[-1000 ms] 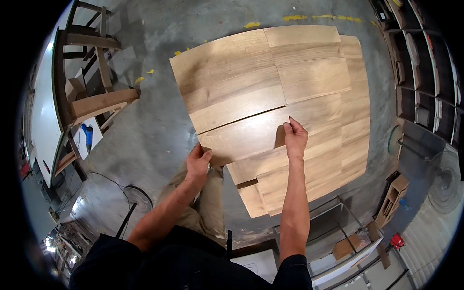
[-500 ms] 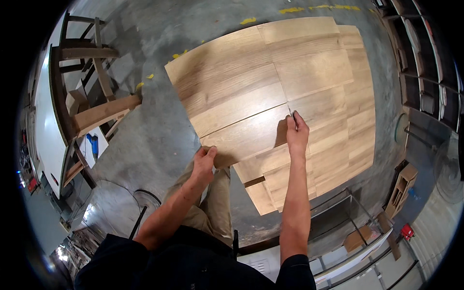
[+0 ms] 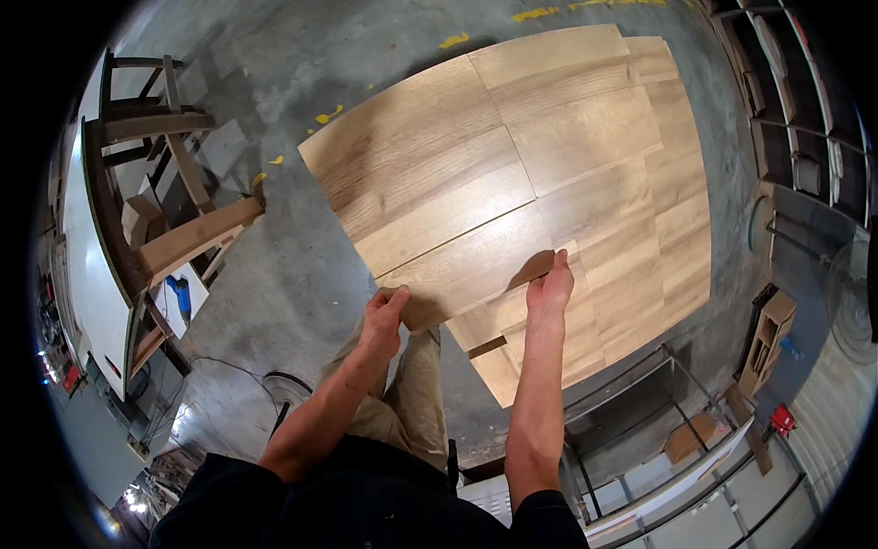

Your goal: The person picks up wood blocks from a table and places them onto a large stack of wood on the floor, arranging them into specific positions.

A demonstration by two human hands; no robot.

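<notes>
Head view, and it's two hands on one plank (image 3: 462, 263): the left hand (image 3: 384, 320) pinches the near-left corner, likely steadying it; the right hand (image 3: 551, 285), fingers drawn narrow, is at its near edge, holding what, I cannot tell. The plank lies near left among wood-look boards (image 3: 585, 133); far beyond, several yellow marks (image 3: 454, 41).

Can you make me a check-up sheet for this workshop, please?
Surface: grey concrete floor, with yellow marks.
Job's things: wood-grain planks side by side; a thin dark line along the far edge of the handled plank.
Clutter: blue power tool at left.
Hands: left hand at that plank's corner; right hand at its near edge, grip unclear.
Cables: dark cable on the floor, left.
Surroundings: white-topped table left, dark shelving right.
</notes>
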